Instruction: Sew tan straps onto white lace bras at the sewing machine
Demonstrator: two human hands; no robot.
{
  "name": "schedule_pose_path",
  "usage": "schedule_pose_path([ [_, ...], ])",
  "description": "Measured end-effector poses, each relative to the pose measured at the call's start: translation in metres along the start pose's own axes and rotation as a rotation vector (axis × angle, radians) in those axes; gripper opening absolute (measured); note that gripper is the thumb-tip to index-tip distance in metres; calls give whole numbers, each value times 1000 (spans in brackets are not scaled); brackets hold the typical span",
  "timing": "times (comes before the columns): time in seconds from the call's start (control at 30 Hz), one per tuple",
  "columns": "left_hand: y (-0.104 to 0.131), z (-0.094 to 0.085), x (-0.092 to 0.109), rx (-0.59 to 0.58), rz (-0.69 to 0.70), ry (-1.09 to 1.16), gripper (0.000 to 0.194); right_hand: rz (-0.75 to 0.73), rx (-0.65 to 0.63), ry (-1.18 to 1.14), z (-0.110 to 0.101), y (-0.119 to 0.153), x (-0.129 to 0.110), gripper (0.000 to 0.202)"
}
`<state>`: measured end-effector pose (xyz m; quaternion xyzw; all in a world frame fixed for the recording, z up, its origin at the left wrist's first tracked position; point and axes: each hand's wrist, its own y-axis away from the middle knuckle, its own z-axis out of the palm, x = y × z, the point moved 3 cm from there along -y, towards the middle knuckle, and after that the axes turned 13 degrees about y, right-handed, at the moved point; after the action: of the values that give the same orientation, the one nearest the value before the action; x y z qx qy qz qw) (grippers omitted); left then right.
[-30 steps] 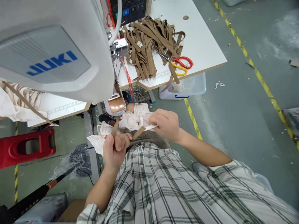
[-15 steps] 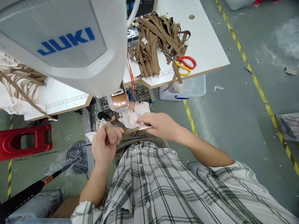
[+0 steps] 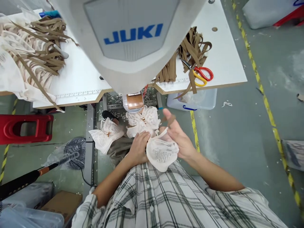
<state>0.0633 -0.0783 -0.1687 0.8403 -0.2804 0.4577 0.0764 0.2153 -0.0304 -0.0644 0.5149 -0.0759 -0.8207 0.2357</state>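
In my lap, a white lace bra (image 3: 162, 155) hangs with one cup spread out towards me. My left hand (image 3: 139, 148) is closed on the bra's white fabric, its fingers curled over the edge. My right hand (image 3: 181, 139) grips the bra at the side of that cup, thumb towards the lace and index finger stretched forward. A short brown strap (image 3: 170, 120) crosses its fingers, blurred by motion. Just beyond lie more white lace cups (image 3: 152, 117) with a small brown bow. Another white lace bra piece (image 3: 106, 134) drapes over my knee at the left.
A JUKI sewing machine (image 3: 133, 41) rises in front of me over a white table (image 3: 228, 60). Brown straps (image 3: 193, 47) and red-and-yellow scissors (image 3: 203, 76) lie right, piled lace pieces (image 3: 30, 60) left. A clear bin (image 3: 206, 98) stands below; a red stool (image 3: 45, 128) is left.
My hands have shifted from stretching a brown strap to holding the bra, whose cup now shows near my body. My left hand has moved right. The camera view has turned left.
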Motion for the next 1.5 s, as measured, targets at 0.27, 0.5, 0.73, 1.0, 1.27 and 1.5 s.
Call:
schedule_pose_path([
  [0.27,-21,-83,-57,347,-25,-170,28,-408,397,615,-66,-11,-44,77],
  [0.5,-2,-42,-91,223,-373,-280,48,135,292,1469,-126,-113,42,57],
  [0.73,-1,28,-95,95,-475,-197,42,-440,-88,1801,-59,-93,86,65],
  [1.0,2,-10,-87,10,-474,-117,39,-663,-222,1819,-47,-73,85,47],
  [1.27,97,-147,-119,313,-1125,-417,48,-286,-413,1914,-99,-117,107,72],
  [1.5,83,-147,-74,239,-1054,-381,35,-390,-342,1468,18,-117,79,68],
])
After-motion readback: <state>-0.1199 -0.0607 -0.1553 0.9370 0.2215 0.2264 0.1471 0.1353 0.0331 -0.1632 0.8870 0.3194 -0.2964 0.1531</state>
